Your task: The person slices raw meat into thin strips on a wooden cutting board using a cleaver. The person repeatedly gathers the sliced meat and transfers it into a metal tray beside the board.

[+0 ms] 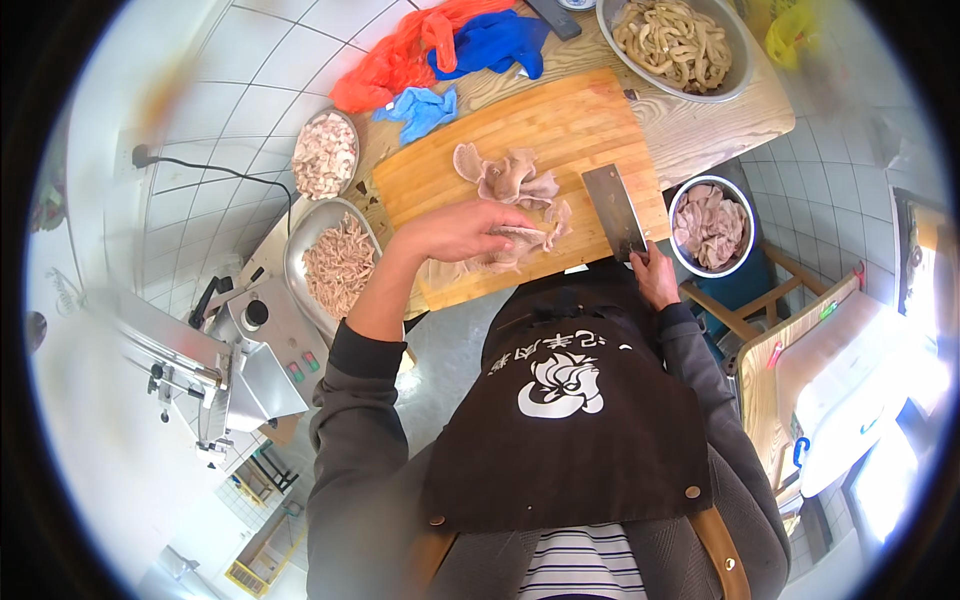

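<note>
A wooden cutting board lies on the table, with a pile of pale, thin meat pieces, tripe-like in look, near its middle. Below the pile my left hand pinches another pale piece between thumb and fingers. My right hand grips the handle of a cleaver, whose wide blade lies along the board's right part. Just right of the board stands a white-rimmed bowl of similar pale pieces.
Left of the board are a metal tray of shredded meat and a bowl of diced pieces. A metal basin holds intestine-like strips. Red plastic bags and blue cloths lie behind. A slicing machine stands lower left.
</note>
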